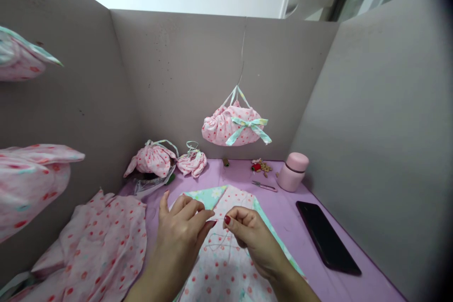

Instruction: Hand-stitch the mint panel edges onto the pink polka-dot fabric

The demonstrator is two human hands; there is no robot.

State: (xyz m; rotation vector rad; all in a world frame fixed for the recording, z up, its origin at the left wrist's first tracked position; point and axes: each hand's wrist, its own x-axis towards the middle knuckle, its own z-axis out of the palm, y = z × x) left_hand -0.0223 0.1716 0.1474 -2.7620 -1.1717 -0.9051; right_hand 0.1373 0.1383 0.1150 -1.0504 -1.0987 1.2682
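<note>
My left hand (189, 224) is closed in a pinch, thumb against forefinger, on one end of a fine thread (221, 244). Facing it, my right hand (246, 231) pinches the same thread between a red-nailed thumb and the fingers. A short straight stretch runs between the fingertips; whether a needle is in it I cannot tell. Slack loops hang just below. Both hands hover over a pink polka-dot cloth (219, 276) with mint-green floral edges, spread on the purple-covered table (283, 224).
Pink dotted fabric (102, 236) lies heaped at left. Behind are gathered pouches (154, 159), thread snips (264, 186), a red spool (255, 167) and small beads (265, 168). A pink flask (293, 172) and black phone (327, 236) stand right. A bow-tied pouch (231, 127) hangs ahead.
</note>
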